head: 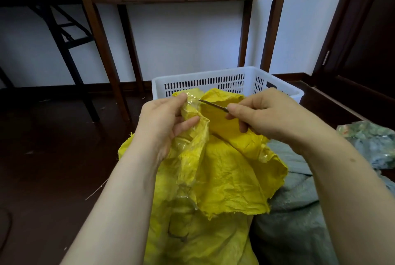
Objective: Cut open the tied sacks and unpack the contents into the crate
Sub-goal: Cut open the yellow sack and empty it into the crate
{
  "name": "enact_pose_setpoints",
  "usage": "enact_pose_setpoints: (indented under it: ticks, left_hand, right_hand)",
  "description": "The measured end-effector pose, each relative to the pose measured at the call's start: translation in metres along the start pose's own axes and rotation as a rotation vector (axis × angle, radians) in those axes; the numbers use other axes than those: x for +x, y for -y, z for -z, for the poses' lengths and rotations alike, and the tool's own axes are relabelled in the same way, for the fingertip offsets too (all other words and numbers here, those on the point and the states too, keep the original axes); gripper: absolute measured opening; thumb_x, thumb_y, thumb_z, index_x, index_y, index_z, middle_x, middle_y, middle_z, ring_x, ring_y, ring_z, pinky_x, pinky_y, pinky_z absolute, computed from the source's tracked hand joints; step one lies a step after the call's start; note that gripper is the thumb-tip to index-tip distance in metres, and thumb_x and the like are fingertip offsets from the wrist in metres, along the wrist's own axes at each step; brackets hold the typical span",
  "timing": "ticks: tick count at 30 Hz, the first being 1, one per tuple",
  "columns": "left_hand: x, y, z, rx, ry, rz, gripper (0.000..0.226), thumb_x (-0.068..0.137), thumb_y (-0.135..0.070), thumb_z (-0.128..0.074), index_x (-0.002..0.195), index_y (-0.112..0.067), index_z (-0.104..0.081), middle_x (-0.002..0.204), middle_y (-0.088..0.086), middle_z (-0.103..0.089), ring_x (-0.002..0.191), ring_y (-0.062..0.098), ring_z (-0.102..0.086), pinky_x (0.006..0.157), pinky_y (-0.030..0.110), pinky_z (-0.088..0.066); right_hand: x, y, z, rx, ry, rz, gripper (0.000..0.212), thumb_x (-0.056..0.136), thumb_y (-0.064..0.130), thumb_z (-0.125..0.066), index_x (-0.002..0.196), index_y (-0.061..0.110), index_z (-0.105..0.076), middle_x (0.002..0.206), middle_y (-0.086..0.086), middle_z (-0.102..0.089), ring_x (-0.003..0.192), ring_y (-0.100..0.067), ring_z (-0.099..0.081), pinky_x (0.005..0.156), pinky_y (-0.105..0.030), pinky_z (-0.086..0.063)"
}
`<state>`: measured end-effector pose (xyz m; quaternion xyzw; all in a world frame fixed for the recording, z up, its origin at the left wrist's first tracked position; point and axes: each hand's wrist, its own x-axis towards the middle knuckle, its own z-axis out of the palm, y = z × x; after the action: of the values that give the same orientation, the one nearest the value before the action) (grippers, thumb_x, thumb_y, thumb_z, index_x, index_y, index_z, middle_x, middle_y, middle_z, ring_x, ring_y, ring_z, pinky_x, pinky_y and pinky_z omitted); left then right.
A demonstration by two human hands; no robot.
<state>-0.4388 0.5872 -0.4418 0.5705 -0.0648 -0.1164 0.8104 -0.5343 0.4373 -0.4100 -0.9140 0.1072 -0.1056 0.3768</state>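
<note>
While your left hand [164,119] pinches the taped mouth of the yellow sack [224,170] and lifts it off the bulk below, the tape [192,102] is drawn taut where the blade [213,105] can bite. Your right hand [263,113] is curled round the blade's handle, with thumb and forefinger close to the steel. The tip is aimed leftward at the tape, touching it or just short; which is not clear. Both forearms reach forward and meet over the sack, wrists slightly raised. The sack stands on the floor right before you, its top near the front wall of the white crate [213,74], so unpacking should be a short reach. A grey sack [295,211] lies just beside it, on your right.
</note>
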Motion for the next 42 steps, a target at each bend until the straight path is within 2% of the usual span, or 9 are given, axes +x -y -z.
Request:
enact_pose_setpoints:
  ticks: [2,5,14,20,25,29,33,37,42]
  left_hand:
    - [0.000,0.000,0.000,-0.008,0.005,-0.014,0.018,0.090,-0.014,-0.061,0.078,-0.001,-0.065,0.067,0.009,-0.070,0.059,0.016,-0.068,0.051,0.024,-0.056]
    - [0.000,0.000,-0.001,-0.019,0.010,-0.017,0.019,0.090,-0.016,-0.061,0.078,-0.002,-0.065,0.065,0.008,-0.070,0.059,0.017,-0.068,0.050,0.024,-0.056]
    - [0.000,-0.003,0.003,0.017,-0.032,-0.059,0.023,0.090,-0.022,-0.062,0.076,-0.004,-0.066,0.058,0.003,-0.067,0.048,0.012,-0.062,0.038,0.017,-0.047]
    - [0.000,0.001,-0.001,0.063,-0.024,-0.067,0.025,0.091,-0.023,-0.061,0.075,-0.003,-0.065,0.053,0.002,-0.064,0.036,0.009,-0.053,0.031,0.014,-0.037]
    - [0.001,0.000,0.001,0.049,-0.026,-0.066,0.027,0.090,-0.025,-0.061,0.079,-0.002,-0.067,0.055,0.004,-0.065,0.036,0.009,-0.051,0.031,0.014,-0.034]
    - [0.000,-0.001,0.000,0.043,0.000,-0.039,0.029,0.092,-0.029,-0.058,0.084,-0.003,-0.068,0.062,0.006,-0.067,0.039,0.010,-0.055,0.032,0.014,-0.039]
    - [-0.003,-0.007,0.002,-0.112,0.116,0.075,0.029,0.094,-0.020,-0.042,0.105,-0.004,-0.063,0.073,0.013,-0.066,0.049,0.017,-0.063,0.038,0.019,-0.048]
    - [-0.003,-0.008,0.010,-0.043,0.244,0.056,0.044,0.091,-0.013,-0.039,0.132,-0.024,-0.051,0.088,0.010,-0.060,0.060,0.013,-0.060,0.043,0.021,-0.051]
    - [0.000,-0.006,0.012,0.085,0.330,-0.070,0.034,0.094,-0.011,-0.047,0.124,-0.021,-0.059,0.081,-0.004,-0.068,0.060,0.004,-0.061,0.041,0.018,-0.048]
  right_hand:
    - [0.001,-0.002,0.003,-0.036,-0.032,0.020,0.032,0.091,0.028,-0.058,0.064,0.017,-0.071,0.056,0.002,-0.063,0.057,-0.013,-0.053,0.063,-0.034,-0.048]
    - [0.000,-0.005,0.003,-0.071,-0.018,0.055,0.012,0.090,0.025,-0.062,0.091,0.023,-0.074,0.073,0.003,-0.069,0.074,-0.017,-0.064,0.077,-0.037,-0.054]
    - [0.001,-0.012,0.006,-0.108,-0.067,0.083,0.011,0.086,0.027,-0.067,0.095,0.027,-0.073,0.064,0.013,-0.064,0.054,0.000,-0.063,0.056,-0.021,-0.046]
    - [0.005,-0.005,-0.006,-0.121,-0.082,0.138,0.017,0.086,0.028,-0.066,0.102,0.026,-0.073,0.077,0.014,-0.066,0.062,-0.010,-0.064,0.079,-0.040,-0.055]
    - [0.006,-0.007,-0.007,-0.103,-0.093,0.175,0.021,0.085,0.025,-0.068,0.105,0.024,-0.073,0.087,0.012,-0.066,0.063,0.002,-0.053,0.084,-0.034,-0.052]
    - [0.008,-0.006,-0.011,-0.085,-0.091,0.214,0.023,0.085,0.021,-0.069,0.107,0.020,-0.073,0.097,0.005,-0.071,0.067,0.001,-0.053,0.085,-0.034,-0.052]
    - [0.010,-0.011,-0.020,0.125,-0.113,0.216,0.020,0.083,0.016,-0.070,0.103,0.017,-0.074,0.068,0.017,-0.063,0.053,0.000,-0.055,0.066,-0.018,-0.051]
    - [0.011,-0.016,-0.025,0.370,-0.095,0.183,0.020,0.081,0.007,-0.070,0.098,0.016,-0.073,0.055,0.014,-0.063,0.047,0.000,-0.055,0.050,-0.010,-0.045]
    - [0.010,-0.010,-0.032,0.633,-0.066,0.164,0.022,0.081,-0.002,-0.066,0.090,0.019,-0.070,0.055,0.005,-0.063,0.046,-0.006,-0.054,0.045,-0.018,-0.048]
